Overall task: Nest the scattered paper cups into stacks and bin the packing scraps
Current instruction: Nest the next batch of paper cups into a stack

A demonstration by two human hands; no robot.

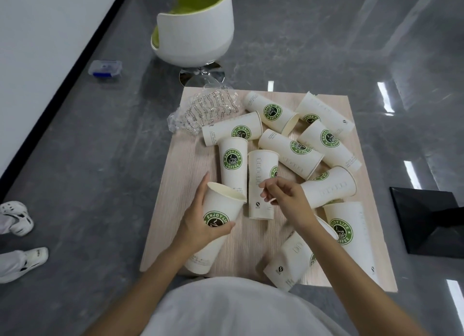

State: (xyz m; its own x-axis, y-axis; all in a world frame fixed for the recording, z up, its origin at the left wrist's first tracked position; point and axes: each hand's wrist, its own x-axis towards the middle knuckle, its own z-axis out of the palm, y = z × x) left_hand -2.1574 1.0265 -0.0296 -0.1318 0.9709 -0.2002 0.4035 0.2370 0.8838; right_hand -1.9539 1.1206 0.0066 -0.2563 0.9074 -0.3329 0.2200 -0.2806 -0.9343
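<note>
Lying scattered on the table [175, 210] are white cups [291, 150], a plastic wrap [206, 109] sitting crumpled at its far left corner. Left hand [200, 217] is wrapping around one tilted cup [213, 235]; right hand [288, 200] is hovering beside it, fingers loosely curled, holding nothing.

The white paper cup with a green round logo [215, 229] has its logo partly covered by the left hand [200, 219]. Small grey print on the lying white cups is illegible. The white-and-green tub chair [194, 28] is cropped by the top edge. White clogs [17, 217] are cut at the left edge.
</note>
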